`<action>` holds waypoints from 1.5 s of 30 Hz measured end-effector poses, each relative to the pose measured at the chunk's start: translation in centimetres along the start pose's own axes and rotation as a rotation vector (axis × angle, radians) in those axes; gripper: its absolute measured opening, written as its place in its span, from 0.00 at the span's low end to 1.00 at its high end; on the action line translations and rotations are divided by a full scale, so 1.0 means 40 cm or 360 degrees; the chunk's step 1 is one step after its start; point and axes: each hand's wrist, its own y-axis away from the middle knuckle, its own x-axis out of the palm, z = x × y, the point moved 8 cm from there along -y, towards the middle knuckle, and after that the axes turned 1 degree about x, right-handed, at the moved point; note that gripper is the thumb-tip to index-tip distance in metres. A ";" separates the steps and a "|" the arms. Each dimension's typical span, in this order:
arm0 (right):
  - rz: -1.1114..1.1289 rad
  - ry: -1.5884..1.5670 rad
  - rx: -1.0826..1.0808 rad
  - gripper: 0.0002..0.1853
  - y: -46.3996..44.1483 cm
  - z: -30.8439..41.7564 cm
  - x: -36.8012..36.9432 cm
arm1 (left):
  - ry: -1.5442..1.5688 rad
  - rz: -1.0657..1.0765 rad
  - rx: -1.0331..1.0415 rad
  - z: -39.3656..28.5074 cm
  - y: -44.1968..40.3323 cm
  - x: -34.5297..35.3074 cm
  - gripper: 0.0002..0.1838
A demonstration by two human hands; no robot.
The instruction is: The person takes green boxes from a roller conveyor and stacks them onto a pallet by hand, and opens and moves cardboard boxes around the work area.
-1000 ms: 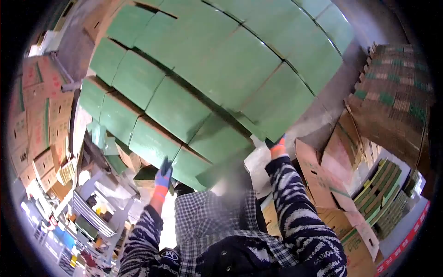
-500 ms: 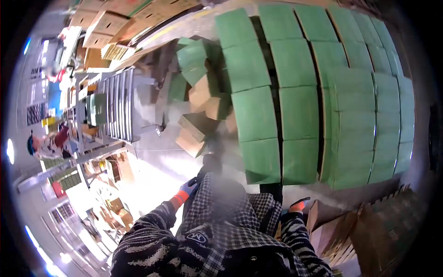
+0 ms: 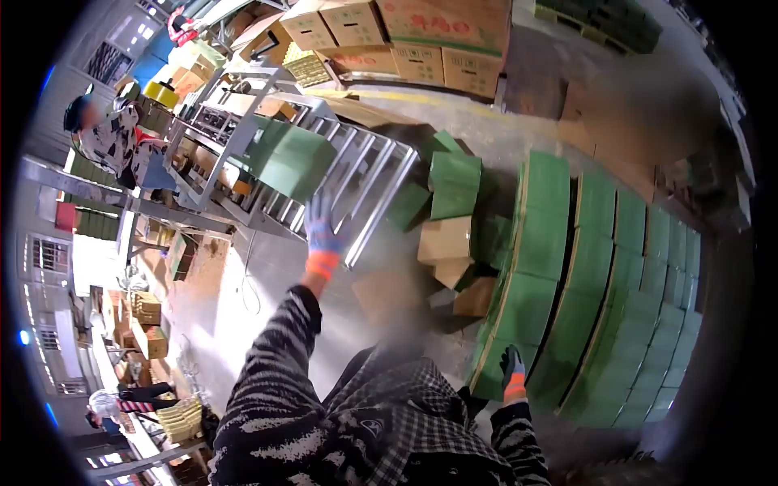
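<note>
My left hand (image 3: 322, 227), in a grey glove with an orange cuff, reaches forward with its fingers stretched out. It is at the near side of a green box (image 3: 292, 158) lying on a roller conveyor (image 3: 377, 182); whether the fingertips touch the box I cannot tell. My right hand (image 3: 512, 374), gloved alike, has its fingers extended and apart. Beside it rises a stack of green boxes (image 3: 539, 251) standing in rows; contact with the stack is unclear.
Loose green and brown boxes (image 3: 447, 243) lie in a heap on the floor between conveyor and stack. Large printed cartons (image 3: 446, 32) stand at the back. One person (image 3: 121, 142) is beyond the conveyor, another person (image 3: 134, 402) at the lower left. A pallet (image 3: 600, 24) lies far right.
My view has turned left toward the conveyor. My left hand has risen from beside my body and stretched out toward the green box. My right hand has come forward beside the stack.
</note>
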 end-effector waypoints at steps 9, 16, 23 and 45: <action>0.0553 0.0619 -0.0721 0.28 0.131 0.402 0.828 | -0.0543 0.0712 -0.0178 0.179 -0.179 0.080 0.51; 0.1114 0.0596 -0.0537 0.40 0.033 0.270 1.199 | 0.0740 0.0900 0.0279 0.083 0.047 -0.134 0.38; 0.1156 0.0515 -0.0254 0.40 0.314 0.277 1.208 | 0.1236 -0.0682 -0.1691 0.875 -0.053 0.099 0.37; -0.0694 0.1410 -0.0753 0.65 0.454 0.477 0.408 | 0.2626 -0.0363 -0.1937 0.528 0.381 -0.081 0.20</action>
